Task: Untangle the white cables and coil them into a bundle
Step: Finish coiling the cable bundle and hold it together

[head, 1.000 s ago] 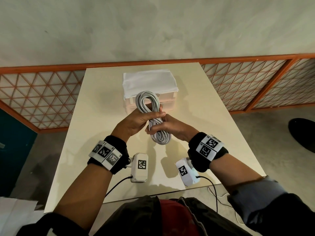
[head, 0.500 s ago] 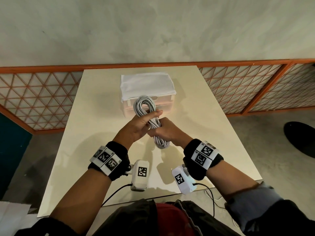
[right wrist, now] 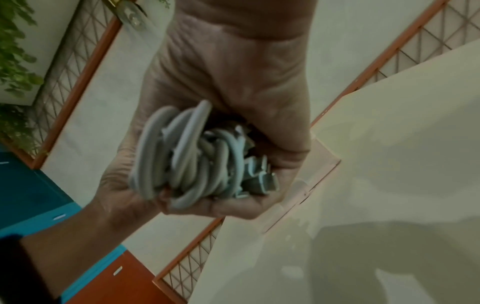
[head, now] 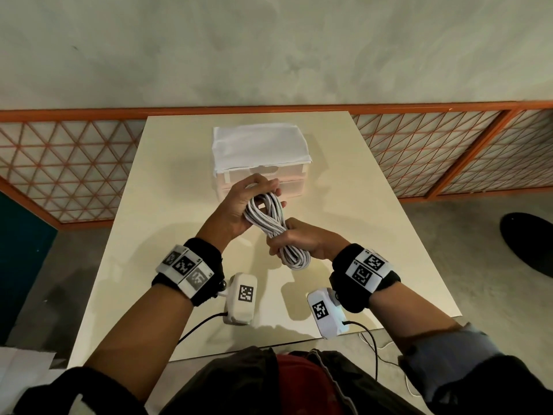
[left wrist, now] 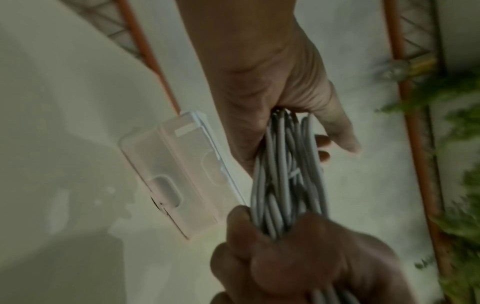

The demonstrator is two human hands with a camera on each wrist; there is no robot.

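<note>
The white cable bundle (head: 269, 218) is a long coil of several strands, twisted at its middle, held tilted above the table. My left hand (head: 263, 190) grips its far loop, fingers curled over the top. My right hand (head: 281, 239) is closed round the twisted waist, and the near loop (head: 294, 259) hangs below it. In the left wrist view the strands (left wrist: 288, 181) run from my left hand (left wrist: 298, 115) down into my right fist (left wrist: 285, 257). In the right wrist view the coil (right wrist: 187, 156) and its plug ends (right wrist: 259, 181) sit between my right hand (right wrist: 233, 82) and left palm (right wrist: 116, 176).
A clear plastic drawer unit (head: 269, 179) topped with a folded white cloth (head: 260, 145) stands just beyond my hands on the cream table (head: 179, 205). An orange lattice railing (head: 59, 163) runs behind. A dark object (head: 526, 244) lies on the floor at right.
My left hand has slid from the coil's middle up to its far loop. The bundle now tilts left and shows a twist at the waist. My right hand keeps its grip lower down.
</note>
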